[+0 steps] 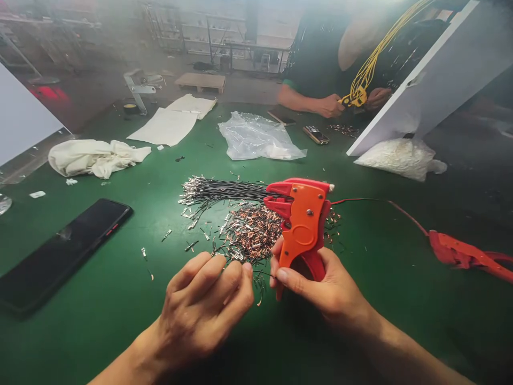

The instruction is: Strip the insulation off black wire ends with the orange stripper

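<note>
My right hand is wrapped round the handles of an orange and red wire stripper, held upright with its jaws to the left. A thin black wire runs from the right thumb and fingertips to my left hand, whose fingers are closed in a pinch. The wire's end inside the left fingers is hidden. Behind the stripper lies a bundle of black wires with metal terminals at the left. A heap of short cut wire ends with bare copper is just beyond my hands.
A dark phone lies at left. A second red stripper is at right, a thin red wire near it. White cloth, paper, a plastic bag and a white panel stand farther back. A co-worker's hands hold yellow wires across the table.
</note>
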The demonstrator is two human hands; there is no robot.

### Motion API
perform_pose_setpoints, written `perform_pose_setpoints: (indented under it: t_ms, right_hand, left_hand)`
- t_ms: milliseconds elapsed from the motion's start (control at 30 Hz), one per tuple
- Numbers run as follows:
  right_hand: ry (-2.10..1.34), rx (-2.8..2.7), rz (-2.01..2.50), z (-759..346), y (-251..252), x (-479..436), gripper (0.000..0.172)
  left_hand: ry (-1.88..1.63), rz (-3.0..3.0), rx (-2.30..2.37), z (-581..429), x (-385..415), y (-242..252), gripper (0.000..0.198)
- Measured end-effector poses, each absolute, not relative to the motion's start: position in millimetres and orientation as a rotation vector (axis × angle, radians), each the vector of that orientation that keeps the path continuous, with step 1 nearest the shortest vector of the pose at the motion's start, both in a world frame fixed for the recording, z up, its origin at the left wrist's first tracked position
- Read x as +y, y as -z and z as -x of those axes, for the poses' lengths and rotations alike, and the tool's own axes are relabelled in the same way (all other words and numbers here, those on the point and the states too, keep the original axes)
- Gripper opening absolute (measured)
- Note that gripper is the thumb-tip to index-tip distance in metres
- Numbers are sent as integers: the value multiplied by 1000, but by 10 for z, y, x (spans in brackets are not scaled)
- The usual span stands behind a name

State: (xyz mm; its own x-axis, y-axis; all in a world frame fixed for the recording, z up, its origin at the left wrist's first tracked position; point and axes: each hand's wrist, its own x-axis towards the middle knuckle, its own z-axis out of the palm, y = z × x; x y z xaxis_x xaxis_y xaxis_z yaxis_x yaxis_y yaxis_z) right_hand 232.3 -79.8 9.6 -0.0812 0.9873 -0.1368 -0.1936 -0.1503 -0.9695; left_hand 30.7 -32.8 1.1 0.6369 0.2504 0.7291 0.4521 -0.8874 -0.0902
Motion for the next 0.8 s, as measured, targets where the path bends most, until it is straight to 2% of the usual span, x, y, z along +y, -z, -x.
perform_pose_setpoints:
  t_ms: [233, 333, 433, 567, 800]
  right_hand:
    - [-1509, -1067, 1159, -2298, -120, -776, 20]
    - [-1425, -1154, 1186, -2285, -92, -785, 16]
    - [-1142, -1347, 1282, -2289, -12, -812, 13]
    - [-643, -1637, 1346, -2301, 108, -831, 24]
    - [-271, -1874, 1375, -2293, 104, -796, 19]
  left_hand:
    - [1074, 2606, -593, -322, -327, -3, 19]
    - [1062, 2620, -582, -327, -326, -22, 20]
    - [1050, 2663, -532, -328, -337, -48, 23]
    - [1054, 2734, -433, -333, -351, -44, 26]
    - [1092, 2760, -449, -379, -362, 12, 23]
